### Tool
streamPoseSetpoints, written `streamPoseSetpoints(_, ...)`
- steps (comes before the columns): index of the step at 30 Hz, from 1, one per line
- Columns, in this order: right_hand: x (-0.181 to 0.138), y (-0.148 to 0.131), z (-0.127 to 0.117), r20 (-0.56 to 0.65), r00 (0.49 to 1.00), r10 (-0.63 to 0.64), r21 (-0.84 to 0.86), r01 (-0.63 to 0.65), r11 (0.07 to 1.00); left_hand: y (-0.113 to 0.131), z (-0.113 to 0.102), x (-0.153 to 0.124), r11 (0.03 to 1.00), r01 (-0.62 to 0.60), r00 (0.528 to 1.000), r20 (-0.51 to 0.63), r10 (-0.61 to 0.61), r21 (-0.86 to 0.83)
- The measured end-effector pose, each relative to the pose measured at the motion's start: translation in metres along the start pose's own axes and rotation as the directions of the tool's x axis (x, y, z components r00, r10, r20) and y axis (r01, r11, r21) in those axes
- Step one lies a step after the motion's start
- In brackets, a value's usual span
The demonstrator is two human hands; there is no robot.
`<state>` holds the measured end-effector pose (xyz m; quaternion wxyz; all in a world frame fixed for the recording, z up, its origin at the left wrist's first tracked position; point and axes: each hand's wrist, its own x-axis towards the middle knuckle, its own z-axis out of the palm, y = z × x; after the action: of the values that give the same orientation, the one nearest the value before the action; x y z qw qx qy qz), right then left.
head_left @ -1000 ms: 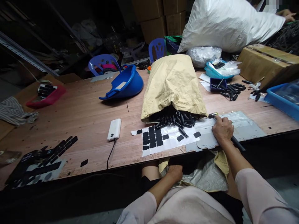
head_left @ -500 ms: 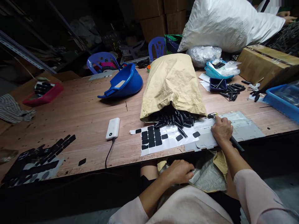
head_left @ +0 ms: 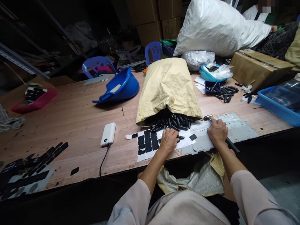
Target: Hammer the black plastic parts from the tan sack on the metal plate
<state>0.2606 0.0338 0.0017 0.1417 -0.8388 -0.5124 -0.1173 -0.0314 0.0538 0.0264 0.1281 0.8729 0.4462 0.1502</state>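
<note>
Left hand (head_left: 167,140) apparently touches a black piece (head_left: 180,137) near table edge (head_left: 117,168).

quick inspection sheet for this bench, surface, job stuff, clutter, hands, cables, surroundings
surface: wood-grain table, speckled and marked
job's things: hammer; black tapered parts spilling from tan sack
clutter: blue plastic scoop, red tray, white power bank
left hand: at a loose black part, grip unclear
right hand: gripping hammer handle over grey board
cables: black cable from power bank to table's front edge
surroundings: purple chairs, stacked cartons behind table
</note>
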Motion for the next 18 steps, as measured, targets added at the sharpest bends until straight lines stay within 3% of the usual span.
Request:
streamPoseSetpoints(11, 0.0, -0.001, -0.002, 0.006, 1.0, 0.002, -0.013, -0.001, 1.0, 0.04, 0.036, -0.025, 0.959, -0.015, 1.0, -0.029, 0.007, -0.281)
streamPoseSetpoints(18, -0.001, 0.0, -0.003, -0.01, 1.0, -0.005, -0.002, 0.005, 1.0, 0.022, 0.042, -0.024, 0.907, -0.054, 0.997, -0.071, 0.027, -0.418)
